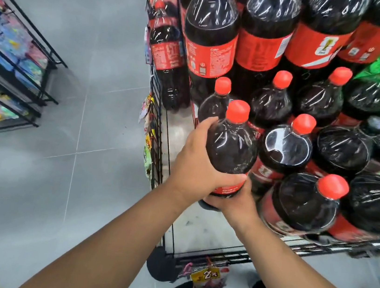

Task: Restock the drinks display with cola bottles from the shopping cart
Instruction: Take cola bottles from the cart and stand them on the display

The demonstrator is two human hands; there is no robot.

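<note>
At frame centre, a cola bottle hangs over the drinks display's bare shelf, left hand gripping its side and right hand cupping its base; it is best lowered upright beside the standing bottles.

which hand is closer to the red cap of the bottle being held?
Left. The left hand wraps the held bottle at its shoulder, just below the red cap. The right hand grips lower down, at the label and base.
</note>
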